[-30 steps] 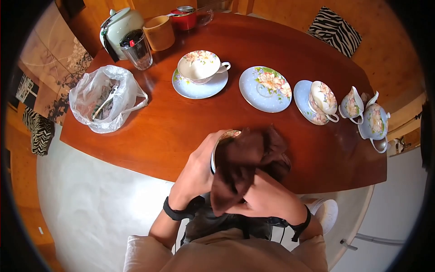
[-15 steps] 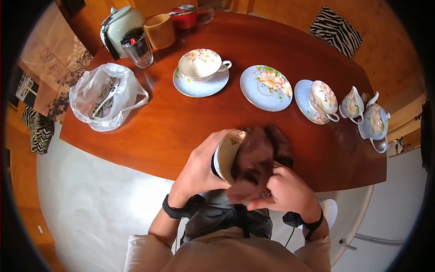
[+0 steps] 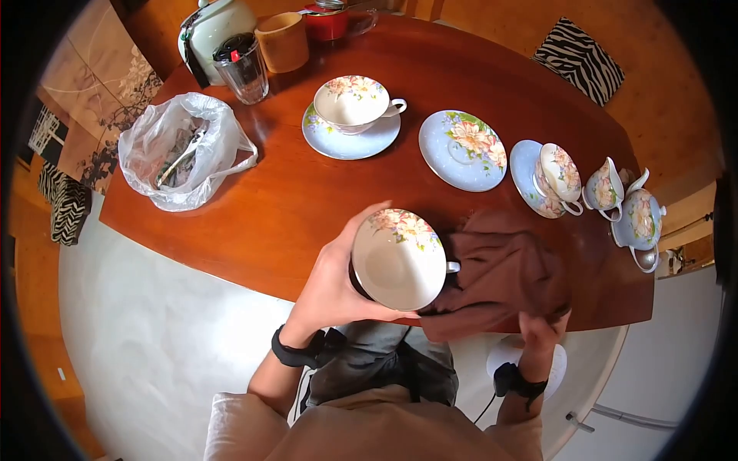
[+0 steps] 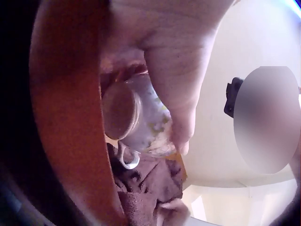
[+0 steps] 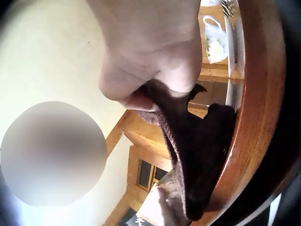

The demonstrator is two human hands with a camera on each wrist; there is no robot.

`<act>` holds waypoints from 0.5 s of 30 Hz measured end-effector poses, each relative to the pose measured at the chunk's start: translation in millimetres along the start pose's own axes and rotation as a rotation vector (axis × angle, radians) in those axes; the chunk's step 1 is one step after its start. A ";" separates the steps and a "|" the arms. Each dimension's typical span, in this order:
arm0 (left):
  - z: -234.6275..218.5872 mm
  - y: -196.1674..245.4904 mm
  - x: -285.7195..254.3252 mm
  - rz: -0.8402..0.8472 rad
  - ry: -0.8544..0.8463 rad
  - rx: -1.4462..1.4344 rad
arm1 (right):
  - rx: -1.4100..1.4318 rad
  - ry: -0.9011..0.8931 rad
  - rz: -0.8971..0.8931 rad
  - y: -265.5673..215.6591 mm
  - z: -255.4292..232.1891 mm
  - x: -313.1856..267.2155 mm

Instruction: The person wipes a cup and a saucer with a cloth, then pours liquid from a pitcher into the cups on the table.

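Left hand (image 3: 330, 286) gripped white floral porcelain teacup (image 3: 396, 273) near 6 o'clock edge of red-brown wooden worktop (image 3: 265, 246), right hand (image 3: 543, 330) pinched brown cloth (image 3: 507, 269) at teacup's 4 o'clock; snagging white handle (image 3: 453, 267) could've yanked teacup loose.

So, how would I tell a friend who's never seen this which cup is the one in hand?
On the near side of the reddish-brown wooden table, find the rumpled dark brown cloth. Just left of it is a round white-lined ceramic cup with peach-coloured flowers inside. Unlike the two flowered ceramic cups on pale blue saucers, this one is gripped in the person's left hand.
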State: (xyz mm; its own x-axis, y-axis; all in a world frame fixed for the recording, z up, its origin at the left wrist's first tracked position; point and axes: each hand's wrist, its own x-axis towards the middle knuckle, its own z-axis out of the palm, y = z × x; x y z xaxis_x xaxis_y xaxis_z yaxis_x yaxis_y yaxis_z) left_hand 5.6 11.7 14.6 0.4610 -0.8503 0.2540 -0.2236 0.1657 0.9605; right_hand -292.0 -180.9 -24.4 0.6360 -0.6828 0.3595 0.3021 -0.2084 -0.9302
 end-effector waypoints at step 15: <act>-20.2 -36.3 -45.8 -0.304 -0.009 -0.708 | -0.228 0.200 -0.014 12.6 48.6 28.6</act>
State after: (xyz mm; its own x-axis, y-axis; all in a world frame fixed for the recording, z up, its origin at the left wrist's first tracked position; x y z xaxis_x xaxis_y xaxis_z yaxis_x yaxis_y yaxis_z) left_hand 9.9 54.8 -29.6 0.4062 -0.9133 -0.0305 0.5162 0.2018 0.8324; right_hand -235.5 -169.0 -22.3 0.4738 -0.7984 0.3716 0.1283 -0.3548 -0.9261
